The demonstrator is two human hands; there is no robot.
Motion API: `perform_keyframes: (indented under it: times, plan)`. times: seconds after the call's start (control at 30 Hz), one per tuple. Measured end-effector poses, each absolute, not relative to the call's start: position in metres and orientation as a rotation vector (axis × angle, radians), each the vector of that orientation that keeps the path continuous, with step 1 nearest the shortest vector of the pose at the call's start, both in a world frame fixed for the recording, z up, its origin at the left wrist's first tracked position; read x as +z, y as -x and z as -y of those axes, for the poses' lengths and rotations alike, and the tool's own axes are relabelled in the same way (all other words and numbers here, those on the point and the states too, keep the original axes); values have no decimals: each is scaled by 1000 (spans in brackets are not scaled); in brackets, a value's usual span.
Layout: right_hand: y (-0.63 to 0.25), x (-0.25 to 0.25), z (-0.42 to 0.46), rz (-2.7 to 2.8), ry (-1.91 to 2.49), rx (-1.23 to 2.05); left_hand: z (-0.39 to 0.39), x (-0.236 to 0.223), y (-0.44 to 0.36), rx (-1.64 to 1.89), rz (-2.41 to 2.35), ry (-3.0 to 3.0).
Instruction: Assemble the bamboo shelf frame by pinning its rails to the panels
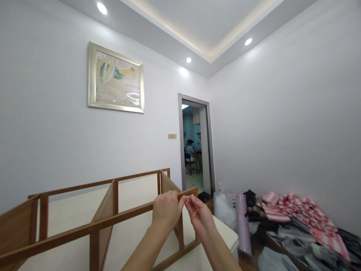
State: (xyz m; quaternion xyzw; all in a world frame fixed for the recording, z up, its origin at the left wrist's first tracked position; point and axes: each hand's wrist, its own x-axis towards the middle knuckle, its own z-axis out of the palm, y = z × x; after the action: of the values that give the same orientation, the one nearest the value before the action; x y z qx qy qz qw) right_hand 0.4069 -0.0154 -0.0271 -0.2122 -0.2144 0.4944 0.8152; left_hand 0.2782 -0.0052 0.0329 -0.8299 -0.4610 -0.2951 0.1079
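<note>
A wooden frame [93,222] with several rails and panels lies on its side on a white table [70,210]. My left hand [166,210] is closed over the frame's near top rail close to its right end. My right hand [199,214] is just to the right of it, fingertips pinched on a small pale part [189,197] at the rail. What that part is I cannot make out.
A rolled lilac mat [242,222] leans beside a clear plastic bag [224,210] on the floor to the right. Pink-and-white striped items [293,212] and dark bags pile along the right wall. An open doorway [194,150] shows a seated person in another room. A framed picture [115,77] hangs on the wall.
</note>
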Motion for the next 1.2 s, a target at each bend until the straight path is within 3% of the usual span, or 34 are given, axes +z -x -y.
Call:
perform_keyframes:
  times: [0.2,0.43,0.67,1.2]
  plan:
    - [-387,-46,22,468,558,969,6,34,-278,-845,1367,2470]
    - [-377,-54,28,825,1045,345,11,38,-276,-851,1353,2510]
    - [-383,-46,30,1039,1201,-131,9,42,-273,-819,1346,2546]
    - [-381,-31,30,1177,1414,-74,4,41,-274,-821,1346,2591]
